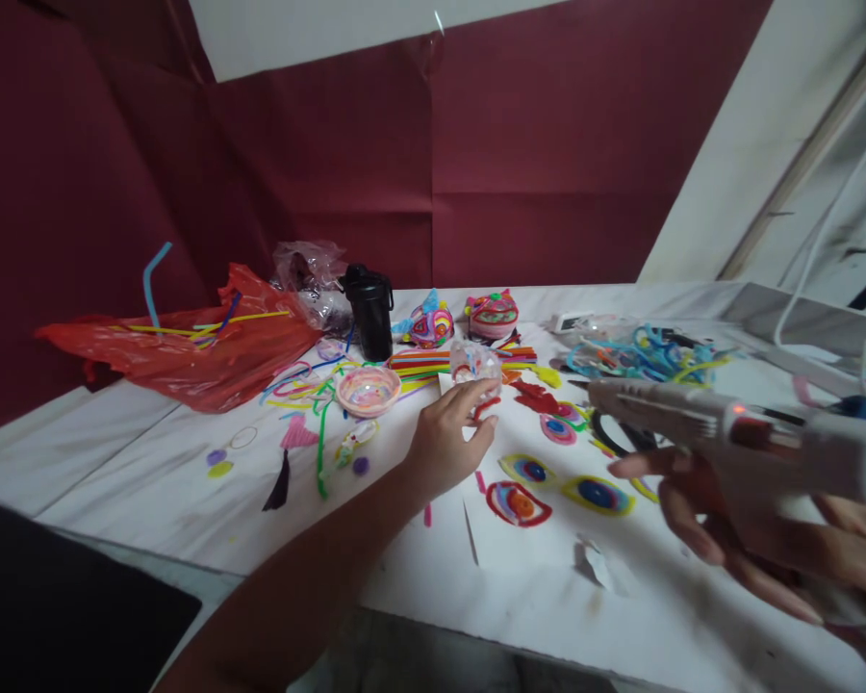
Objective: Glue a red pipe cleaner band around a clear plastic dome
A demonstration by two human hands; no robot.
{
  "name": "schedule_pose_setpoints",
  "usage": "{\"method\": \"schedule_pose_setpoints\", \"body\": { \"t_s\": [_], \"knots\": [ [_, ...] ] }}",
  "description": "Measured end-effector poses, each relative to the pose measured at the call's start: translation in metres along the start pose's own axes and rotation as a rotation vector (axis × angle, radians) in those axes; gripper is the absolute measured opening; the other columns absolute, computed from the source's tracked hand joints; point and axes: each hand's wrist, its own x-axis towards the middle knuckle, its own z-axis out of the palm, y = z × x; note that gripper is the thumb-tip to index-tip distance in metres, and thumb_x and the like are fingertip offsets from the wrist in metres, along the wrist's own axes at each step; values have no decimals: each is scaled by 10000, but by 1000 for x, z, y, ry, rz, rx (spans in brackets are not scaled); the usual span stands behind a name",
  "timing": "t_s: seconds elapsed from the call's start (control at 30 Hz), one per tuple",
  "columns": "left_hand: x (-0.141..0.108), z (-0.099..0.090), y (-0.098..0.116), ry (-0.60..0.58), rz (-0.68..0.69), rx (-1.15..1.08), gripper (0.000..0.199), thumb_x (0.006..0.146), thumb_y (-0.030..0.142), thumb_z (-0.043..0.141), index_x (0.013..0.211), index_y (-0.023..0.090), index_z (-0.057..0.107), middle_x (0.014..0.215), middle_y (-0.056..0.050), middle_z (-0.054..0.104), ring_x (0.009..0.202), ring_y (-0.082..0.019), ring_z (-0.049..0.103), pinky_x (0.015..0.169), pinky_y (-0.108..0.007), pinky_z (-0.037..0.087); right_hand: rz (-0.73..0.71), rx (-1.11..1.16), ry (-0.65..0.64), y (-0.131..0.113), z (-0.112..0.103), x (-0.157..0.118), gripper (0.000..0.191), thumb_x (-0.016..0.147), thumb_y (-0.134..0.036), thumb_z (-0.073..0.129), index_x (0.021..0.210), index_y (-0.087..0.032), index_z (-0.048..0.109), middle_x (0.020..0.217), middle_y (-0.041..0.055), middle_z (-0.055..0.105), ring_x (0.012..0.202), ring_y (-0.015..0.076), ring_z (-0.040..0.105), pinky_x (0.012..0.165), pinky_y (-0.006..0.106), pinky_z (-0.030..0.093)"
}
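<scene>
My left hand (448, 435) reaches over the middle of the table with its thumb and forefinger apart. Its fingertips are next to a clear plastic piece (474, 358) with red on it, and a short red strip (486, 408) shows between finger and thumb; I cannot tell whether they touch it. At the right, my right hand (736, 539) grips a pale hot glue gun (664, 409) whose red light is lit, nozzle pointing left. Below and between the hands lie eye-shaped pipe-cleaner pieces: a red-rimmed one (518, 503) and yellow-rimmed ones (598, 495).
A pink bowl (368, 391), black bottle (369, 313) and two colourful round figures (433, 323) stand behind. Pipe cleaners (419, 361) lie in a row. At left is a red plastic bag (209, 351); at right, a blue tangle (642, 354) and black scissors (613, 433).
</scene>
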Motion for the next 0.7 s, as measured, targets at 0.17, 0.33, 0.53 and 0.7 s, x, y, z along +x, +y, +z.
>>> {"method": "schedule_pose_setpoints", "body": {
  "t_s": [0.17,0.33,0.53,0.7],
  "knots": [
    [-1,1,-2,-2,43,47,437,760,113,591,1165,271,629,1158,-43,662,1003,-192,645,852,-299,566,26,-175,-279,-14,26,-2,424,623,-636,598,517,-226,614,442,61,538,427,219,504,416,340,437],
    [-2,2,-3,-27,86,129,462,777,108,566,1213,257,592,1179,-53,656,1010,-191,639,859,-306,564,-29,-214,-220,-4,38,-3,419,680,-618,590,630,-211,673,586,55,593,488,185,489,416,289,396],
    [-2,1,-3,-50,104,163,468,790,109,542,1233,260,572,1213,-56,644,1030,-193,635,831,-299,574,-37,-319,-206,2,38,-1,385,648,-582,629,525,-221,574,521,31,554,504,195,510,431,279,414],
    [-3,2,-4,-60,142,218,482,791,89,524,1249,237,550,1210,-75,645,1040,-198,634,835,-306,576,-62,-398,-158,-7,46,-4,419,646,-631,571,568,-224,626,527,37,569,450,182,479,379,280,388]
  ]
}}
